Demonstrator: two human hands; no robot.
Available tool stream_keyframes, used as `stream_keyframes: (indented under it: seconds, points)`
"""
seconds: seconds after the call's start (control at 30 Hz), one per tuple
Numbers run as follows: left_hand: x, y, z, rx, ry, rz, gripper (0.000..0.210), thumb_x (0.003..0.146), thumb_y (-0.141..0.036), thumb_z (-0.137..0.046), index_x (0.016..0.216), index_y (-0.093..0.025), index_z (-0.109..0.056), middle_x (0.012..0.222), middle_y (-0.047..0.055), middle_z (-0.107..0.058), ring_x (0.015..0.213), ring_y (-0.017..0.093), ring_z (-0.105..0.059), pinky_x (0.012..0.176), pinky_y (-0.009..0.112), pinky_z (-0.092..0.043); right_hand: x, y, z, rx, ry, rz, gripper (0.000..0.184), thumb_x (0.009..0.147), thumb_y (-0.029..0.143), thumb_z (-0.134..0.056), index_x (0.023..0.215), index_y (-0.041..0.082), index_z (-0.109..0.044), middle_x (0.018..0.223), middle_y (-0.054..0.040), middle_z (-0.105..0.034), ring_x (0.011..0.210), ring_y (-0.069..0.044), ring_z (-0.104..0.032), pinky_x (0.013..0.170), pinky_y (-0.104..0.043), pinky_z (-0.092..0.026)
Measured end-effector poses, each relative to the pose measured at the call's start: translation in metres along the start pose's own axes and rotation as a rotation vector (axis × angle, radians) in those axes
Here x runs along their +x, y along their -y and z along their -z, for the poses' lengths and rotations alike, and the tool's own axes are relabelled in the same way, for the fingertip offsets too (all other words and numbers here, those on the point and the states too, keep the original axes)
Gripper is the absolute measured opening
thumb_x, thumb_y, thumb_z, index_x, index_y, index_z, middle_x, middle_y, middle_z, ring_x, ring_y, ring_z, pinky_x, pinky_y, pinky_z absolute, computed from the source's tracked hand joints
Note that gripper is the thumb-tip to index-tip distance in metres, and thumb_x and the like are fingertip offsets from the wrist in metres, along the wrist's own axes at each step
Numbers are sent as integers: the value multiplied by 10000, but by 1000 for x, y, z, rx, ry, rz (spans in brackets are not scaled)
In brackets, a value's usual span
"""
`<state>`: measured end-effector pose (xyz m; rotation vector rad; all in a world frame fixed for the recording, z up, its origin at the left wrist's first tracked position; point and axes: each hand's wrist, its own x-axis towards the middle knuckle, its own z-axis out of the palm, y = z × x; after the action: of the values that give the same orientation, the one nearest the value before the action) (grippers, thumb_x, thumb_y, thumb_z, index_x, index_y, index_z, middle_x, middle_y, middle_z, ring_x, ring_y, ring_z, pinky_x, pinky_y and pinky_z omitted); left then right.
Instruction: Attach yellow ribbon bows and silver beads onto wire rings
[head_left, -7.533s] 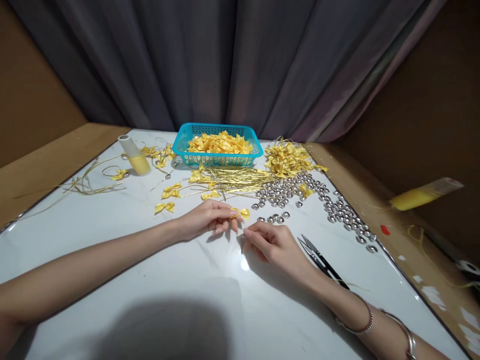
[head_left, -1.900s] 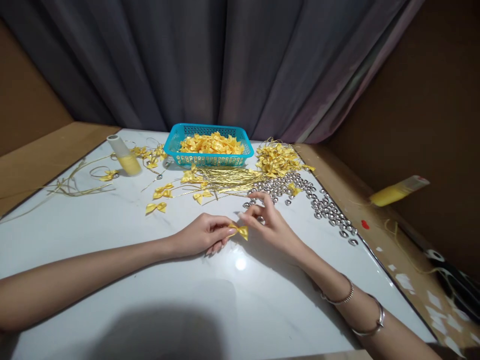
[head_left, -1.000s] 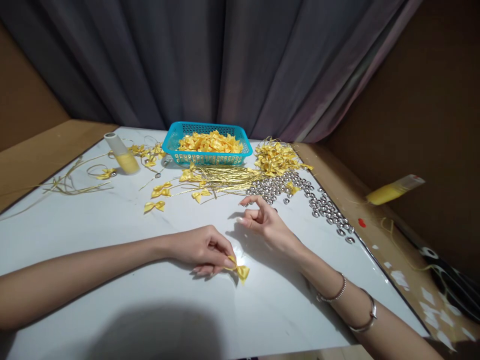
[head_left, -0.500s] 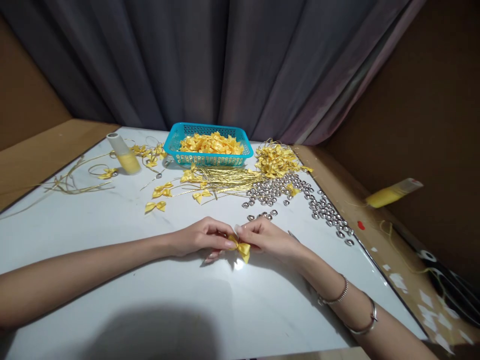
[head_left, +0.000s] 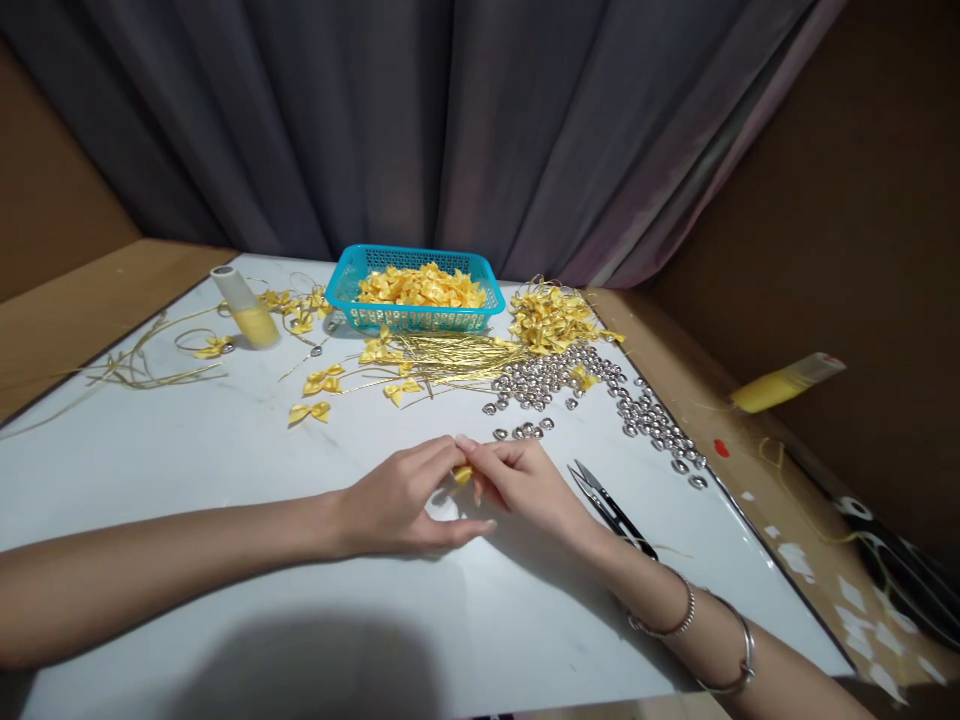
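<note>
A small yellow ribbon bow (head_left: 463, 474) is held between my two hands above the white table, mostly covered by fingers. My right hand (head_left: 525, 480) pinches it with thumb and forefinger. The curled fingers of my left hand (head_left: 409, 500) meet the right fingertips at the bow, while the left thumb stretches out below, off the ribbon. Beside my right wrist lie black thread snips (head_left: 611, 508), blades pointing away. Beyond the hands are loose yellow bows (head_left: 309, 412) and scattered silver beads or rings (head_left: 536, 380).
At the back stands a blue basket (head_left: 352, 312) of yellow bows. To its right lies a heap of bows on cords (head_left: 555, 318), with gold cords (head_left: 457, 355) in front. A glue-like bottle (head_left: 247, 310) stands at left. Black scissors (head_left: 907, 570) and paper scraps lie far right.
The left thumb has moved off the bow and now stretches out below it. Both hands have closed around the bow, hiding most of it. More of the snips now shows.
</note>
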<state>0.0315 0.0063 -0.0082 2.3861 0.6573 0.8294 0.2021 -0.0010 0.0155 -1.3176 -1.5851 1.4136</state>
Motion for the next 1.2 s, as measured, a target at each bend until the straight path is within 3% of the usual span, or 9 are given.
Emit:
stream_keyframes:
  seconds: [0.23, 0.37, 0.47, 0.63, 0.73, 1.03, 1.2]
  points:
    - [2, 5, -3, -2, 37, -10, 221, 972, -260, -360, 924, -140, -539, 820, 61, -593, 738, 153, -565, 680, 266, -486, -2, -1, -2, -2, 40, 6, 547, 856, 542, -471, 443, 184, -455, 404, 55, -379, 407, -68, -322, 453, -247, -241]
    - [3, 5, 2, -80, 82, -28, 282, 985, -217, -291, 958, -138, -561, 893, 74, -620, 828, 152, -577, 768, 270, -475, 2, -2, 5, 141, 152, -43, 542, 797, 574, -544, 426, 190, -447, 355, 83, -289, 363, -58, -240, 422, -253, -182]
    - [6, 3, 4, -221, 106, 44, 300, 982, -218, -304, 919, -147, -588, 847, 48, -623, 786, 133, -564, 752, 251, -454, 3, -2, 6, 244, 189, -56, 534, 765, 560, -590, 414, 191, -428, 350, 92, -267, 359, -50, -199, 413, -252, -142]
    - [8, 0, 4, -554, 135, 357, 384, 974, -357, -342, 756, -135, -566, 572, -31, -477, 516, 89, -430, 511, 210, -362, 0, -1, 3, 322, 155, -63, 523, 790, 517, -583, 420, 185, -419, 357, 86, -295, 354, -43, -193, 396, -246, -116]
    - [8, 0, 3, -670, 135, 464, 428, 951, -443, -374, 683, -142, -519, 529, -47, -421, 475, 84, -372, 463, 213, -305, 0, -2, 2, 339, 110, -83, 515, 793, 515, -584, 433, 185, -420, 347, 83, -320, 344, -41, -191, 383, -243, -110]
    - [7, 3, 5, -742, 120, 498, 440, 913, -504, -430, 664, -146, -494, 545, -41, -442, 488, 82, -394, 487, 217, -319, 6, -5, 6, 509, 136, -80, 530, 780, 535, -625, 469, 185, -378, 349, 104, -298, 299, -25, -259, 355, -207, -136]
    - [10, 6, 7, -831, 181, 513, 451, 868, -544, -486, 700, -128, -532, 552, -31, -480, 475, 79, -408, 476, 220, -333, 6, -5, 5, 584, 188, -49, 385, 732, 449, -717, 778, 225, -407, 422, 131, -424, 305, -36, -272, 327, -168, -136]
